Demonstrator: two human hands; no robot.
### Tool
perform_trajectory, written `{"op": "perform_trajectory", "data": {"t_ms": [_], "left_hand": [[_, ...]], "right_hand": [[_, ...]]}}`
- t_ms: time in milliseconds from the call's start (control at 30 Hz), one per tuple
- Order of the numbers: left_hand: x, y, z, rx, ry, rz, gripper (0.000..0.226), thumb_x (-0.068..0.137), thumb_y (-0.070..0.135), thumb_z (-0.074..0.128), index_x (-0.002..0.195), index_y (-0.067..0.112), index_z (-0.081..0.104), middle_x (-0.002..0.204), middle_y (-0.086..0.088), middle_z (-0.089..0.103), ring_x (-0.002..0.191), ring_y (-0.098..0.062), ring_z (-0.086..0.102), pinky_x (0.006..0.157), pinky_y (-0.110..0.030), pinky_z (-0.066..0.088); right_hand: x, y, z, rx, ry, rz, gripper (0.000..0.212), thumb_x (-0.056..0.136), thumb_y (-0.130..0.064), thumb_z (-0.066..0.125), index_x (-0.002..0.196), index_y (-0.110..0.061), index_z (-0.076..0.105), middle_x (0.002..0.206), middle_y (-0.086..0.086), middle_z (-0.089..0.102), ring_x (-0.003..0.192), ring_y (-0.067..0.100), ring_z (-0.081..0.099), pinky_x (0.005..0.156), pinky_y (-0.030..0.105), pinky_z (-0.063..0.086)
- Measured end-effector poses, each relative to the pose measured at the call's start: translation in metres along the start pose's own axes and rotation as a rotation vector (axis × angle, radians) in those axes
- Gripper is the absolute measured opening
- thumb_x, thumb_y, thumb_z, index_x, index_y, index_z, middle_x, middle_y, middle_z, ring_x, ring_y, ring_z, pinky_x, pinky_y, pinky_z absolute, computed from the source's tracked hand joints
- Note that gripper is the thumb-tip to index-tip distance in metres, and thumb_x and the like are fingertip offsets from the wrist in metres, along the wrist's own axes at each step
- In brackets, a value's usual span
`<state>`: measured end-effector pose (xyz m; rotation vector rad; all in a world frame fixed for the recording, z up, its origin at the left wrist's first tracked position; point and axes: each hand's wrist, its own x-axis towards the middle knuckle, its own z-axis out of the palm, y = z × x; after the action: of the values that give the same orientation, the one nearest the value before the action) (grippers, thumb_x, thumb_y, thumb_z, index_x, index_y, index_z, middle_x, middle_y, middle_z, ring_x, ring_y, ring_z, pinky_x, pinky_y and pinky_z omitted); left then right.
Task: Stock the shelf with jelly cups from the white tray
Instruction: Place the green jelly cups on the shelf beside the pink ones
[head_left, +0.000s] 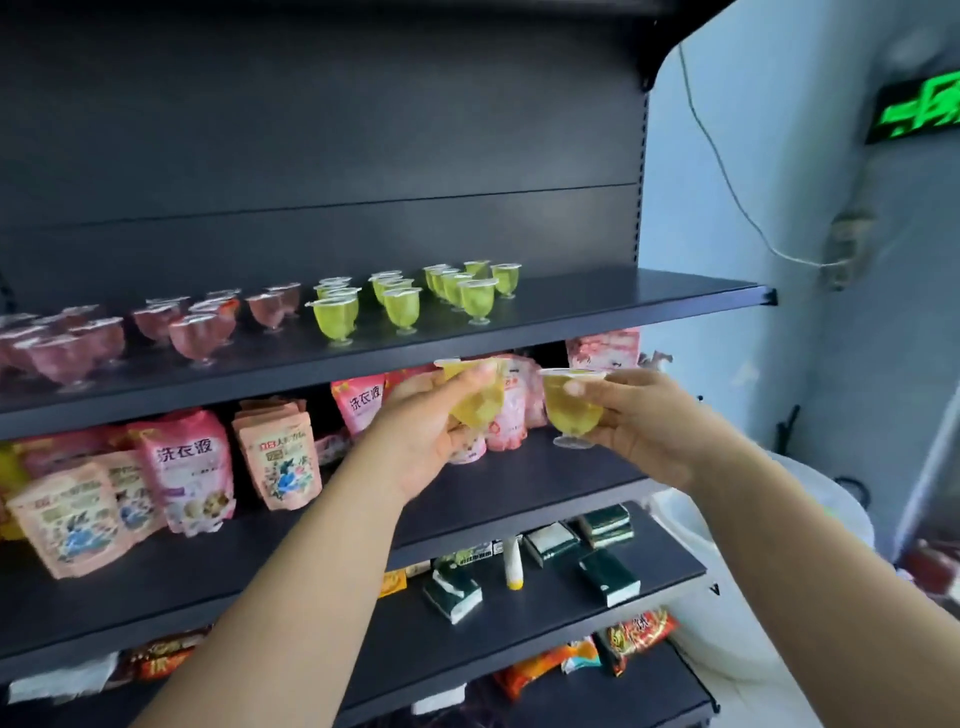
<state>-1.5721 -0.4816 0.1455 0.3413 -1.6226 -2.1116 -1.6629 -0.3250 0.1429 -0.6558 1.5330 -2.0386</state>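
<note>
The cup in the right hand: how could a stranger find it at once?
Find the top shelf lined with pink and green jelly cups. Just below its front edge, two hands each hold a yellow cup. The right hand grips the one further right, whose clear foot shows.

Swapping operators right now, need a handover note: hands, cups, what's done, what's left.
Left hand: grips a yellow clear-plastic jelly cup, tilted, below the top shelf edge.
Right hand: pinches a second yellow footed jelly cup, upright, at the same height.
Black metal top shelf: pink jelly cups grouped at left, green jelly cups in rows at centre.
Done: pink and green are placed.
Left: probably set both yellow cups on the bare shelf right of the green ones. White tray is not in view, so the remaining stock is unknown.
</note>
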Motion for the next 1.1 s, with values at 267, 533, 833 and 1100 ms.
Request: {"op": "perform_trajectory", "data": {"t_ms": [267,533,833,1100], "left_hand": [[0.063,-0.012,0.132,0.054,0.036,0.128,0.018,0.077,0.005,0.066,0.090,0.005,0.054,0.062,0.000,0.063,0.048,-0.004,0.061,0.050,-0.016,0.051],[0.097,-0.021,0.191,0.030,0.168,0.201,0.007,0.085,0.008,0.060,0.080,0.012,0.057,0.078,-0.002,0.062,0.057,-0.002,0.063,0.059,-0.013,0.053],[0.135,-0.020,0.158,0.022,0.380,0.321,0.022,0.078,0.019,0.068,0.098,0.011,0.063,0.089,0.002,0.069,0.085,-0.008,0.065,0.080,-0.022,0.050],[0.189,-0.026,0.121,0.051,0.503,0.385,0.049,0.064,0.019,0.072,0.108,0.013,0.050,0.103,-0.001,0.063,0.098,-0.017,0.061,0.086,-0.027,0.048]], "right_hand": [[0.029,-0.064,-0.137,-0.036,-0.007,-0.096,0.008,0.081,-0.007,0.061,0.087,-0.001,0.064,0.076,0.005,0.069,0.067,0.013,0.066,0.066,0.021,0.056],[0.067,-0.089,-0.212,0.008,-0.039,-0.098,0.010,0.087,-0.014,0.058,0.087,-0.006,0.063,0.076,0.001,0.070,0.069,0.010,0.066,0.063,0.017,0.056],[0.139,-0.079,-0.213,-0.040,-0.146,-0.096,0.017,0.091,-0.017,0.055,0.101,-0.005,0.061,0.090,0.003,0.066,0.080,0.012,0.063,0.070,0.017,0.054],[0.259,-0.066,-0.163,-0.046,-0.216,-0.165,0.013,0.087,-0.007,0.061,0.098,-0.001,0.062,0.083,0.004,0.064,0.071,0.012,0.060,0.066,0.026,0.056]]}}
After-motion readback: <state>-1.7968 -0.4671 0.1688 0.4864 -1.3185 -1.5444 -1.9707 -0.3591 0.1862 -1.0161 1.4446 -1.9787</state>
